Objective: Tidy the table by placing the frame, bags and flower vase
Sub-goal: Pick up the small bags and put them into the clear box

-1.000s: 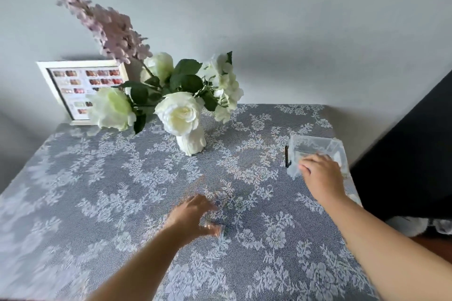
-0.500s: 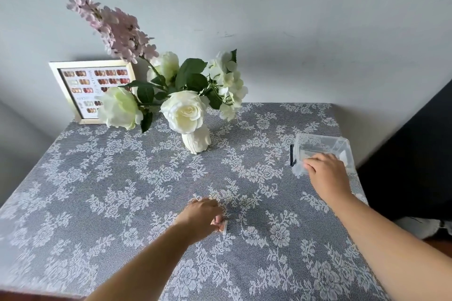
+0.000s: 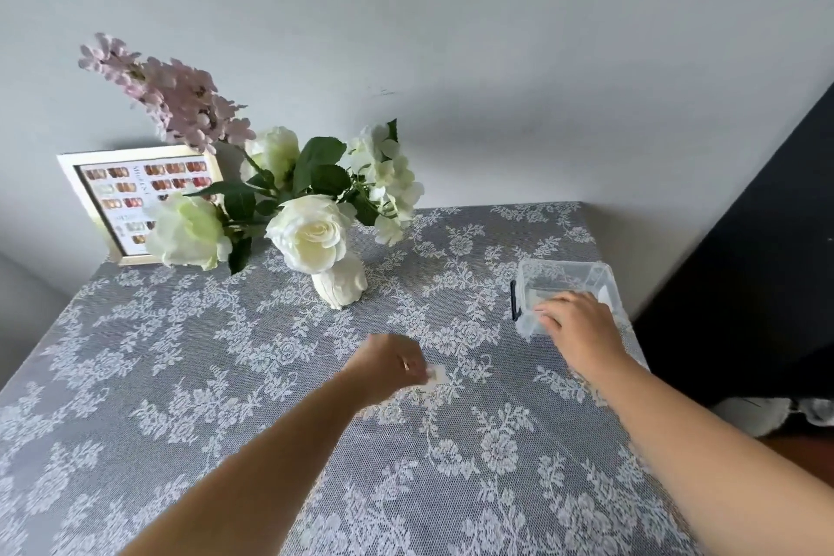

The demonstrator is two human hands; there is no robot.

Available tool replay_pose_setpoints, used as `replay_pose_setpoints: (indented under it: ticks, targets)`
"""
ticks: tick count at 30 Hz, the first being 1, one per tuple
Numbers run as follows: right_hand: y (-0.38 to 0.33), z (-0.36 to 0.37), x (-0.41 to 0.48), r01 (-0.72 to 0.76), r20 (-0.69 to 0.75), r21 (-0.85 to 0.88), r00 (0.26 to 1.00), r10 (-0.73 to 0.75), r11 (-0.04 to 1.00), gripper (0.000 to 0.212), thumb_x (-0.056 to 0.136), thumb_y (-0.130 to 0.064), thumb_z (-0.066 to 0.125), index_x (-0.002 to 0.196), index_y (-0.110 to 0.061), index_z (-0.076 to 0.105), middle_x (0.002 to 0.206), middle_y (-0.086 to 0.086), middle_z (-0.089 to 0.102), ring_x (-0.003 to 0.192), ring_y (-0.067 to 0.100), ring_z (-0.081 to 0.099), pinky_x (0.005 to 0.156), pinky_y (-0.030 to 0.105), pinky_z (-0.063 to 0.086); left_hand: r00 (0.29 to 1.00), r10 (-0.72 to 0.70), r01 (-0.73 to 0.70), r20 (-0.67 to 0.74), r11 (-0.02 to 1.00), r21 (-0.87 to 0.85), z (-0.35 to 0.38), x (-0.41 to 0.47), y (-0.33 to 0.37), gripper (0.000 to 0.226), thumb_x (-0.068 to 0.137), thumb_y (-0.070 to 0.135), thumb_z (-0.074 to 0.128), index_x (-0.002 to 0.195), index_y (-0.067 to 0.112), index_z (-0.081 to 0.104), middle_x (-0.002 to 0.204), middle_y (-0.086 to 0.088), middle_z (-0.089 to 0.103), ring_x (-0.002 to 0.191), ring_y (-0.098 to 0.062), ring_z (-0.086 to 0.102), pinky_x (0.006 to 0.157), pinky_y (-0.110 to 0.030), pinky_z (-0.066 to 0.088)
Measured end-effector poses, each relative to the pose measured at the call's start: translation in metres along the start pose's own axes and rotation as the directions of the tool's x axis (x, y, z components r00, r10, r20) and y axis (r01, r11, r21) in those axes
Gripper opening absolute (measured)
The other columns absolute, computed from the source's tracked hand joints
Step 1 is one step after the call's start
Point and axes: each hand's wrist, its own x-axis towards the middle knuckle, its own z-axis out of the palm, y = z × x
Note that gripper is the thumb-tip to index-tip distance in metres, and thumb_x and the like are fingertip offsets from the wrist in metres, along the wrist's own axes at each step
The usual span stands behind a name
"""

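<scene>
Table (image 3: pixel 135 375): grey lace cloth, grey wall | left hand (image 3: pixel 388 368) pinches bag (image 3: pixel 437 374) | right hand (image 3: pixel 580 330) grips box (image 3: pixel 564 284)

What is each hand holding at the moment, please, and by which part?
The left hand pinches a small clear bag by its near edge at the fingertips. The right hand rests on the near rim of the clear plastic box, steadying it.
</scene>
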Motion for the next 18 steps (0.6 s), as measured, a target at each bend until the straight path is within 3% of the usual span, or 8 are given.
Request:
replay_pose_setpoints:
  ticks: [5, 8, 11, 16, 18]
  targets:
    - [0.025, -0.018, -0.002, -0.032, 0.006, 0.043, 0.999, 0.031, 0.999, 0.020, 0.083, -0.022, 0.063, 0.101, -0.017, 0.069, 0.115, 0.003, 0.065, 0.109, 0.024, 0.055, 0.099, 0.039, 0.041, 0.992, 0.087, -0.093, -0.096, 0.994, -0.061, -0.016, 0.066, 0.064, 0.008, 0.083, 0.021, 0.062, 0.085, 0.016, 0.067, 0.078, 0.009, 0.062, 0.068, -0.001, 0.059, 0.067, -0.015, 0.051]
    - [0.041, -0.023, -0.007, -0.030, -0.035, 0.085, 0.999, 0.033, 0.996, 0.010, 0.083, -0.016, 0.062, 0.087, -0.014, 0.071, 0.101, 0.001, 0.070, 0.102, 0.022, 0.059, 0.092, 0.041, 0.046, 0.986, 0.106, -0.119, -0.132, 0.988, -0.097, -0.012, 0.104, 0.100, 0.009, 0.083, 0.019, 0.063, 0.088, 0.015, 0.069, 0.078, 0.008, 0.063, 0.065, 0.001, 0.057, 0.059, -0.012, 0.049]
    - [0.049, -0.022, -0.010, -0.024, -0.036, 0.089, 0.999, 0.027, 0.996, 0.012, 0.085, -0.017, 0.059, 0.084, -0.013, 0.071, 0.091, -0.002, 0.071, 0.091, 0.017, 0.059, 0.088, 0.041, 0.047, 0.990, 0.114, -0.120, -0.087, 0.991, -0.063, 0.000, 0.131, 0.125, 0.011, 0.083, 0.015, 0.062, 0.091, 0.012, 0.069, 0.087, 0.002, 0.067, 0.067, -0.002, 0.059, 0.062, -0.012, 0.047]
    - [0.053, -0.019, -0.013, -0.035, -0.099, 0.188, 0.994, 0.054, 0.982, 0.014, 0.084, -0.016, 0.062, 0.093, -0.018, 0.073, 0.092, -0.004, 0.073, 0.087, 0.015, 0.062, 0.086, 0.040, 0.048, 0.997, 0.062, -0.064, -0.051, 0.998, -0.019, 0.018, 0.158, 0.138, 0.008, 0.079, 0.013, 0.068, 0.075, 0.020, 0.065, 0.091, -0.002, 0.069, 0.072, -0.005, 0.062, 0.055, -0.010, 0.046]
    - [0.055, -0.018, -0.014, -0.030, -0.114, 0.212, 0.992, 0.056, 0.977, 0.015, 0.083, -0.015, 0.063, 0.093, -0.018, 0.073, 0.092, -0.003, 0.073, 0.086, 0.014, 0.062, 0.085, 0.037, 0.048, 0.997, 0.054, -0.053, -0.047, 0.999, 0.006, 0.024, 0.165, 0.139, 0.010, 0.077, 0.015, 0.070, 0.072, 0.021, 0.064, 0.092, -0.003, 0.068, 0.080, -0.010, 0.064, 0.068, -0.017, 0.053]
